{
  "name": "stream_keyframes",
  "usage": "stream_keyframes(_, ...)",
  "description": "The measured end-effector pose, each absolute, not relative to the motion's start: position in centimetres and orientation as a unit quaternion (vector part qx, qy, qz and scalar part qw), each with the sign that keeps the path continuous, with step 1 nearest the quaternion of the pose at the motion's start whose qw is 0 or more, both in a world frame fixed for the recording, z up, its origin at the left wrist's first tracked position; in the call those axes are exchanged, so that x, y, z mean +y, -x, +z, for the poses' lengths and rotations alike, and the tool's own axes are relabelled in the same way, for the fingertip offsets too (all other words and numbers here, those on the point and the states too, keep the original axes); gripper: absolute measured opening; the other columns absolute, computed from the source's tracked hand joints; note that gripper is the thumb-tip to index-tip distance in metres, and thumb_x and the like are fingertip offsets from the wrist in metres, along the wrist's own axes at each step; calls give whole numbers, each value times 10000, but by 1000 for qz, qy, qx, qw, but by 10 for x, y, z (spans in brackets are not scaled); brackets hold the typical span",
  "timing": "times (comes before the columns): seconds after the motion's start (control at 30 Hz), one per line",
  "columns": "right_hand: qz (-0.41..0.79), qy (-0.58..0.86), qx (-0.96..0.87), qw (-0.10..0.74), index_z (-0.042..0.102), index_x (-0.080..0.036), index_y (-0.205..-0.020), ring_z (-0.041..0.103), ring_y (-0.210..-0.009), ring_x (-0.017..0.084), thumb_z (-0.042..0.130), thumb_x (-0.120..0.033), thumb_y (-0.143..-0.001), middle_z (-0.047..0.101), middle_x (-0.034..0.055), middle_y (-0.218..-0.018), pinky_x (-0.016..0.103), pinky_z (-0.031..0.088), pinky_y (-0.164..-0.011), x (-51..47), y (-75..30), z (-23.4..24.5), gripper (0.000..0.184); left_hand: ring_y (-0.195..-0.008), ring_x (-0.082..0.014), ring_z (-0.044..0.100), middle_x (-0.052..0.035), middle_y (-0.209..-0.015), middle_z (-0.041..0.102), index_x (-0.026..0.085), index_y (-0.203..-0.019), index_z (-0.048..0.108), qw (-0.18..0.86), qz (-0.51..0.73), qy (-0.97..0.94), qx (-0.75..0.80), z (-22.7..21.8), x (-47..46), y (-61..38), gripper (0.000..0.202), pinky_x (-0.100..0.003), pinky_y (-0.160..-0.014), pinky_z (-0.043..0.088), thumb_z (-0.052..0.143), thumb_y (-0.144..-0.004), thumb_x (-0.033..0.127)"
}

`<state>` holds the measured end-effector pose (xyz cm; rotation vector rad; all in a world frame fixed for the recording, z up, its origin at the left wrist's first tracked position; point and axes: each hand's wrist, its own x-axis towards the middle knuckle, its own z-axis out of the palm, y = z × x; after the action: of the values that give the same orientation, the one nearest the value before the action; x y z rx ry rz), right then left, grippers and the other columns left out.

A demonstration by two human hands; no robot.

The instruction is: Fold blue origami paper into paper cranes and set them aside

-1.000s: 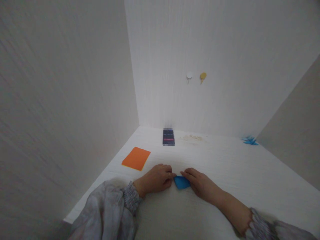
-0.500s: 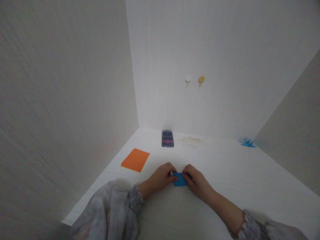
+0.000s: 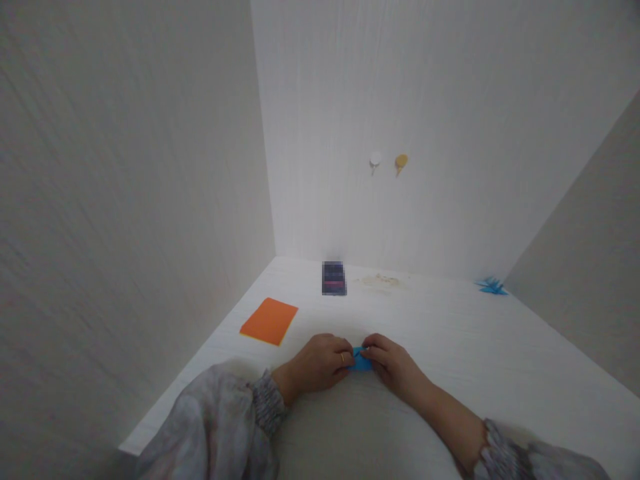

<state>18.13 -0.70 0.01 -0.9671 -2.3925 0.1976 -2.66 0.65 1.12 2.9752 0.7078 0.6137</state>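
**Spotter:** What changed just then?

**Operator:** I saw the blue paper [image 3: 361, 360] shrink. A second before, it lay as a wide flap between the hands. Now only a sliver showed. The left hand [image 3: 320, 363] and the right hand [image 3: 395, 363] had drawn together over it, fingers curled and pinched on it from either side. It sat low on the table [image 3: 500, 360], near me and about the middle. I judged it had been folded over smaller and was being pressed flat.

**Spotter:** How was the room around you?

**Operator:** It was tight on the left. The left wall [image 3: 125, 200] ran close beside my sleeve, and the table's edge fell away just under it. The orange sheet [image 3: 269, 321] lay left and farther off, clear of the left hand. The dark pack [image 3: 334, 278] stood at the back, well apart. To the right the table was open, with only a blue folded figure [image 3: 491, 287] in the far right corner.
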Motion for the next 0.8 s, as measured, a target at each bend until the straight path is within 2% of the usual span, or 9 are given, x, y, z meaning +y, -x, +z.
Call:
stream_keyframes(0.13, 100, 349, -906, 218, 591, -189, -1014, 531, -938, 176, 394, -109, -815, 559, 89, -1053, 300, 445, -810, -7, -184, 2, 292, -757, -155, 532, -38, -841, 589, 171, -812, 562, -48, 129, -970, 199, 14, 4, 26, 131, -285, -703, 383, 448, -805, 235)
stream_keyframes(0.27, 107, 346, -914, 183, 552, -197, -1097, 511, -978, 183, 370, -145, -848, 548, 89, -1099, 318, 425, -837, -12, -183, 10, 313, -751, -154, 527, -38, -859, 584, 174, -808, 567, -57, 126, -971, 195, 15, 2, 25, 151, -287, -683, 378, 454, -802, 274)
stream_keyframes(0.47, 78, 333, -926, 161, 632, -175, -942, 506, -891, 196, 379, -192, -860, 588, 85, -961, 339, 401, -787, -16, -181, 18, 267, -759, -156, 529, -28, -843, 580, 178, -812, 574, -36, 120, -973, 193, 17, 2, 26, 177, -281, -684, 378, 466, -803, 318)
stream_keyframes(0.6, 89, 332, -927, 150, 646, -169, -902, 506, -881, 194, 372, -181, -857, 577, 92, -963, 325, 402, -767, -16, -186, 19, 278, -759, -151, 527, -15, -822, 586, 184, -808, 575, -18, 114, -976, 186, 18, 3, 27, 164, -272, -690, 377, 455, -816, 295)
stream_keyframes(0.8, 149, 319, -912, 212, 632, -169, -859, 506, -921, 195, 455, -108, -760, 551, 99, -1000, 327, 418, -801, -15, -193, 17, 212, -794, -153, 516, -32, -876, 584, 195, -852, 591, 21, 131, -973, 188, 18, 5, 30, 153, -277, -742, 374, 459, -817, 263)
